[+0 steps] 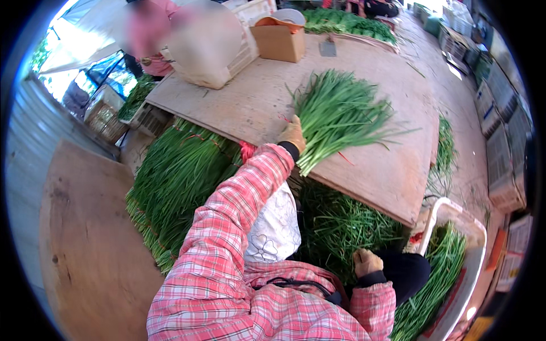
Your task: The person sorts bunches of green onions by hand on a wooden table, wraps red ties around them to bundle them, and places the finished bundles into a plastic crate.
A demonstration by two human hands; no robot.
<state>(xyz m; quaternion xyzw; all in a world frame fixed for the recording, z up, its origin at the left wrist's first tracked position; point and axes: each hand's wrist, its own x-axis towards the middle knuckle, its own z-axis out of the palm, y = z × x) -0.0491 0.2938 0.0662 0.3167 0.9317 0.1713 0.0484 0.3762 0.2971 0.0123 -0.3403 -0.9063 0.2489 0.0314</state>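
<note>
A loose bunch of garlic chives [341,116] lies on the wooden tabletop [392,176], its pale stem ends toward me and its green leaves fanned away. My left hand [293,135], in a tan glove, reaches across and is closed at the bunch's left side, against the stems. Thin red ties show beside that hand and under the stems. Near my right knee my right hand [367,263], also gloved, is curled into a fist. Whatever its fingers hold, if anything, is hidden. Below the table edge, near that hand, lies a heap of loose chives [347,221].
Tied chive bundles [182,170] are stacked left of the table. A white basket [480,244] of chives stands at my right. A cardboard box [278,42] and a white crate [244,62] sit on the table's far side, near another person [149,28]. Boxes [503,153] line the right wall.
</note>
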